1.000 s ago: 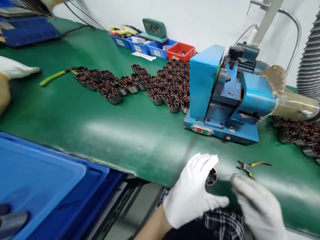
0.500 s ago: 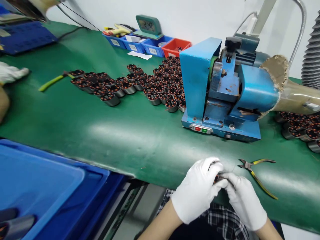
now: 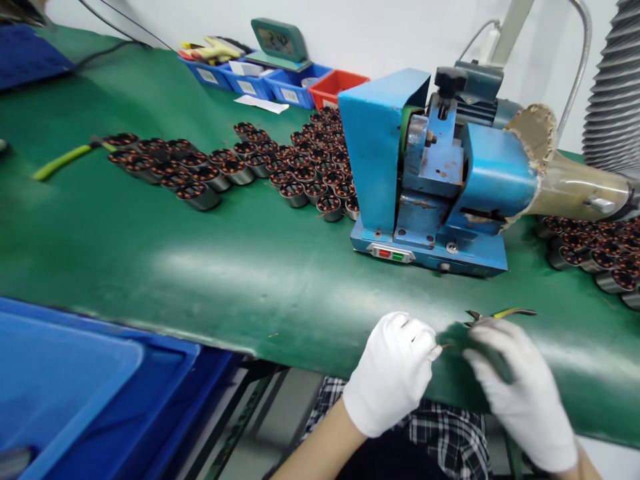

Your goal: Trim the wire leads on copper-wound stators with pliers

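My left hand (image 3: 393, 373), in a white glove, is closed around a motor stator that the fingers almost wholly hide. Thin copper wire ends (image 3: 444, 346) poke out past its fingertips. My right hand (image 3: 523, 393), gloved too and slightly blurred, is apart from the left, thumb and fingers spread with nothing seen between them. It hovers at the diagonal cutters (image 3: 515, 312), covering part of their yellow-green handles; whether it touches them I cannot tell.
A blue belt grinding machine (image 3: 385, 160) stands on the green bench. Many wound stators (image 3: 305, 175) fill its left side, more stators (image 3: 613, 280) its right. Green-handled cutters (image 3: 63, 162) lie far left. Blue bins (image 3: 295, 90) and a clock (image 3: 277, 41) line the wall; blue trays (image 3: 65, 360) stand front left.
My right hand has left the stator and moved right to the cutters, its fingers opening. My left hand keeps hold of the stator. The view has shifted slightly right.
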`<state>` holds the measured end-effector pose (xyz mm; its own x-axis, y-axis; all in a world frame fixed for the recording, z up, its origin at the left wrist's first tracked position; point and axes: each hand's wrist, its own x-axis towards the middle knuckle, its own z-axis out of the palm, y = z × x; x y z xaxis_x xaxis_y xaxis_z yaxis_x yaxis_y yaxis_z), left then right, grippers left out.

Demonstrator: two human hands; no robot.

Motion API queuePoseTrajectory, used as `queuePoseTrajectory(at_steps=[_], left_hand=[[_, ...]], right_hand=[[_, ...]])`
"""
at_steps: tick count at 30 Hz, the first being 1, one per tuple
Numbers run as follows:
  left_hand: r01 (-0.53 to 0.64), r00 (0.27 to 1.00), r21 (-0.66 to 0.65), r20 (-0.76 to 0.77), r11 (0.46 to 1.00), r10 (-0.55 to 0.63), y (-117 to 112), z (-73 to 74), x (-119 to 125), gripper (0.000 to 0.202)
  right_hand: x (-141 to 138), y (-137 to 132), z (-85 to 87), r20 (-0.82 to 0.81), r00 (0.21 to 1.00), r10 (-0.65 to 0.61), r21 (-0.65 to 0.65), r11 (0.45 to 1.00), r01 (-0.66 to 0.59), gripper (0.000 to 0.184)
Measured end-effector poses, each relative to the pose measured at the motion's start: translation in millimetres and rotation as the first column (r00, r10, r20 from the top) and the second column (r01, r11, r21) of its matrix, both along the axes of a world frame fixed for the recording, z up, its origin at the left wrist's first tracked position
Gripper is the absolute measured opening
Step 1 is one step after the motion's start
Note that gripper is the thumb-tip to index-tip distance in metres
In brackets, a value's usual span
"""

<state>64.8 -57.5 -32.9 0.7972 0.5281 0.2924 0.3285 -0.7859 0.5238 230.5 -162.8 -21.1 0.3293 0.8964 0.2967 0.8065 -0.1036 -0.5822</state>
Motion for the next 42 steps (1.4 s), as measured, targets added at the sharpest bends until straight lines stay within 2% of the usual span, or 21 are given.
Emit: queuePoseTrajectory(at_steps=[2,4,6,7,10,11,14,15,17,18,20,21,22,24,26,28,31,34,36,39,42], left_hand=[[0.0,0.999,-0.013,-0.035,1.0,-0.001,-1,1.5,-1,0.017],[0.002,0.998,-0.061,-0.055,0.998,-0.005,0,2.4,-4,0.017],[-0.006,1.0,-0.135,-0.028,0.991,0.002,2,1.5,-9,0.012],[-0.012,1.0,-0.164,-0.012,0.986,0.01,4,0.3,-13,0.019],[-0.036,0.999,-0.173,-0.023,0.984,0.033,13,-4.9,-23,0.069],[-0.038,0.998,-0.168,-0.046,0.985,0.031,16,-6.6,-25,0.07],[-0.048,0.998,-0.197,-0.054,0.979,0.039,18,-8.2,-26,0.045],[-0.054,0.998,-0.238,-0.034,0.97,0.047,16,-6.7,-25,0.045],[-0.067,0.996,-0.392,0.024,0.917,0.084,10,-0.1,-21,0.047],[-0.062,0.993,-0.492,0.058,0.868,0.104,6,5.0,-20,0.047],[-0.002,0.978,-0.645,0.157,0.764,0.136,-2,17.0,-17,0.039],[0.044,0.96,-0.664,0.236,0.746,0.153,-5,23.0,-16,0.029],[0.091,0.935,-0.642,0.319,0.761,0.158,-7,28.2,-16,0.019],[0.114,0.888,-0.519,0.435,0.847,0.147,-9,34.7,-18,0.017],[0.075,0.904,-0.376,0.416,0.923,0.096,-7,35.8,-21,0.037],[0.086,0.944,-0.309,0.33,0.947,0.023,-4,34.4,-24,0.056],[0.22,0.949,-0.408,0.301,0.886,-0.097,-1,36.6,-27,0.049],[0.249,0.947,-0.509,0.308,0.824,-0.096,-4,44.6,-29,0.031],[0.187,0.944,-0.456,0.33,0.87,-0.03,-8,47.9,-29,0.027],[0.024,0.953,-0.272,0.296,0.962,0.06,-12,46.6,-28,0.053],[0.04,0.962,-0.23,0.273,0.972,0.025,-12,43.7,-25,0.057]], right_hand=[[-12,6,-9.9,0.128,0.96,0.25,0.007,0.968,-0.253,0.017],[-21,14,-20.0,0.17,0.936,0.309,0.024,0.948,-0.317,0.021],[-24,19,-27.1,0.149,0.943,0.298,0.041,0.951,-0.307,0.022],[-24,21,-29.2,0.134,0.947,0.292,0.046,0.953,-0.301,0.022],[-23,22,-32.9,0.075,0.96,0.269,0.062,0.96,-0.274,0.022],[-23,22,-33.6,0.059,0.964,0.26,0.069,0.962,-0.264,0.023],[-24,20,-33.0,0.021,0.977,0.212,0.1,0.972,-0.213,0.028],[-25,19,-30.9,0.008,0.981,0.194,0.11,0.975,-0.194,0.028],[-27,18,-22.8,-0.023,0.986,0.165,0.122,0.979,-0.161,0.026],[-29,18,-16.8,-0.067,0.987,0.146,0.112,0.984,-0.138,0.023],[-33,18,-2.4,-0.228,0.969,0.094,0.055,0.995,-0.084,0.021],[-35,19,5.2,-0.337,0.939,0.064,0.011,0.998,-0.064,0.02],[-37,19,12.5,-0.455,0.89,0.034,-0.037,0.998,-0.057,0.02],[-39,20,24.7,-0.651,0.759,-0.016,-0.121,0.989,-0.083,0.02],[-39,21,32.5,-0.767,0.64,-0.058,-0.179,0.976,-0.127,0.022],[-41,21,36.3,-0.799,0.595,-0.088,-0.211,0.968,-0.139,0.023],[-44,19,37.0,-0.706,0.702,-0.093,-0.192,0.979,-0.063,0.021],[-48,16,36.4,-0.49,0.865,-0.102,-0.104,0.993,0.059,0.018],[-48,14,37.1,-0.414,0.905,-0.093,-0.036,0.996,0.086,0.017],[-46,11,40.0,-0.487,0.873,-0.031,-0.036,0.999,0.016,0.018],[-45,10,42.2,-0.571,0.82,-0.037,-0.056,0.998,0.006,0.018]])
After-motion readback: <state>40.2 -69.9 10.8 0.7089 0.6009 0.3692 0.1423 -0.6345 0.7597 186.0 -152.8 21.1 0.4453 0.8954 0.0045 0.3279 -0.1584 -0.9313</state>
